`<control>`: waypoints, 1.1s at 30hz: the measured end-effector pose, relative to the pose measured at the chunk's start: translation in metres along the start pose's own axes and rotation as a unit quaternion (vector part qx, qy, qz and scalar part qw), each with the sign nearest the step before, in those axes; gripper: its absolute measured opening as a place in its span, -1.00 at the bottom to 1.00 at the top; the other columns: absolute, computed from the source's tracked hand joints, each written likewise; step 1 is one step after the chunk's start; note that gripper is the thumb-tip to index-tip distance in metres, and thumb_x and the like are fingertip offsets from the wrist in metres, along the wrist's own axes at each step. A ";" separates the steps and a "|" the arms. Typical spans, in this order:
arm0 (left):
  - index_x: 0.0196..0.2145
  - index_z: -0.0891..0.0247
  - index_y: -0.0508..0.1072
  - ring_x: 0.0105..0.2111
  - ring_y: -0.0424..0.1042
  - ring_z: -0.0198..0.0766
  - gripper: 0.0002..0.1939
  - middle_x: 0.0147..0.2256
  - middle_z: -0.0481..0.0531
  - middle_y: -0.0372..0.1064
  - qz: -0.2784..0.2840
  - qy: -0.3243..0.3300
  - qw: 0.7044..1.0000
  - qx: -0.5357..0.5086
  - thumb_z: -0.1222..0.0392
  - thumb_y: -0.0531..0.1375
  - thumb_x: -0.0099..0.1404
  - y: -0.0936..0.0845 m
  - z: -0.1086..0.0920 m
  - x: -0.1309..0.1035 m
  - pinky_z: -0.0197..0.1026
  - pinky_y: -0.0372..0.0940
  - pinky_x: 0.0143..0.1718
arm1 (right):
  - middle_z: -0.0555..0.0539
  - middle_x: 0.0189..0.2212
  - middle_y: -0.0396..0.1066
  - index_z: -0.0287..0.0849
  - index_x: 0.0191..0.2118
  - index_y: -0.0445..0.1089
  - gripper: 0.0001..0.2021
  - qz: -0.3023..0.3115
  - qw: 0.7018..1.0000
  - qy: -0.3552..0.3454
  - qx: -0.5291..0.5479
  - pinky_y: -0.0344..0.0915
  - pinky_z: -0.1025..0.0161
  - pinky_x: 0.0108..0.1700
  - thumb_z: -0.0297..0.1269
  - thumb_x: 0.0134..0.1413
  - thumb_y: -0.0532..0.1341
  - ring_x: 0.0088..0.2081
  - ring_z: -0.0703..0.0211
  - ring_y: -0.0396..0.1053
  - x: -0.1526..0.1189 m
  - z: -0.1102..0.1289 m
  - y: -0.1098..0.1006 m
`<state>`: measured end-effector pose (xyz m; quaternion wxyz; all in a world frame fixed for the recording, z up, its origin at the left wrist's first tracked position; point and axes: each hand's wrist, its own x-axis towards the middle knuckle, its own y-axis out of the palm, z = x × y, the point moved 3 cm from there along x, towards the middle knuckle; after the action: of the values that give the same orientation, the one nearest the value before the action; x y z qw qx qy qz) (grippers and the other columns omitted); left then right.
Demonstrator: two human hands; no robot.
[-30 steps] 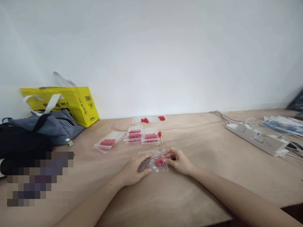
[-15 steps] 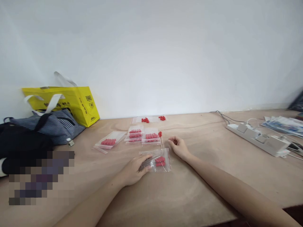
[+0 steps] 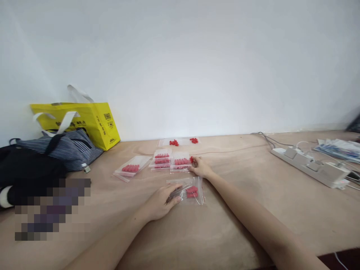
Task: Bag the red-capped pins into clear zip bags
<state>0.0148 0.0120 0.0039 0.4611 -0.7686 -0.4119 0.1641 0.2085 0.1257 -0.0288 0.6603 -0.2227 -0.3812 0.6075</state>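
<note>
My left hand grips the left end of a clear zip bag, fingers on top and thumb along the near side. A few red pieces show inside it. Beyond the bag, my right hand has its fingers curled round a thin stick with a red head; its stem is mostly hidden by the fingers. Just left of that hand lies a flat bag of red pieces. More such bags overlap beside it, and another bag lies farther left.
Loose red pieces rest on a clear bag near the wall. A yellow shopping bag, a striped bag and a black bag stand at left. To the right are a white power strip with cables and plastic packets.
My right hand has moved forward and left, from beside the zip bag to the red-headed stick, and its fingers have closed round it. My left hand stays on the zip bag.
</note>
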 end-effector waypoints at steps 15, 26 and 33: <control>0.03 0.14 0.22 -0.01 0.22 -0.14 -0.62 0.02 0.01 0.23 0.001 -0.002 1.000 -0.009 0.14 0.05 0.23 -0.001 0.000 -0.001 -0.08 0.12 0.00 | -0.20 -0.37 0.40 -0.22 -0.33 0.44 -0.76 -0.025 0.997 0.028 -0.064 0.16 0.30 -0.30 -0.31 0.04 0.03 -0.31 0.11 0.34 -0.030 -0.002 -0.019; 0.02 0.16 0.23 0.02 0.19 -0.12 -0.61 0.04 0.03 0.20 0.003 -0.021 1.000 -0.001 0.13 0.06 0.23 -0.002 -0.001 0.000 -0.07 0.10 0.02 | -0.05 -0.57 0.40 -0.21 -0.40 0.43 -0.85 -0.040 0.999 0.018 0.026 0.12 0.33 -0.46 -0.33 -0.12 0.15 -0.51 0.19 0.32 -0.063 -0.019 -0.040; 0.04 0.18 0.21 0.02 0.18 -0.10 -0.57 0.05 0.05 0.19 0.003 -0.040 0.999 -0.011 0.13 0.08 0.20 -0.001 -0.001 -0.001 -0.04 0.10 0.02 | -0.07 -0.59 0.39 -0.22 -0.49 0.40 -0.88 -0.024 0.992 0.084 0.096 0.12 0.31 -0.46 -0.30 -0.25 0.26 -0.47 0.13 0.34 -0.036 -0.020 -0.036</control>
<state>0.0142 0.0115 0.0052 0.4356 -0.7677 -0.4291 0.1918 0.2475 0.0877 -0.0222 0.7227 -0.1990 -0.2699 0.6044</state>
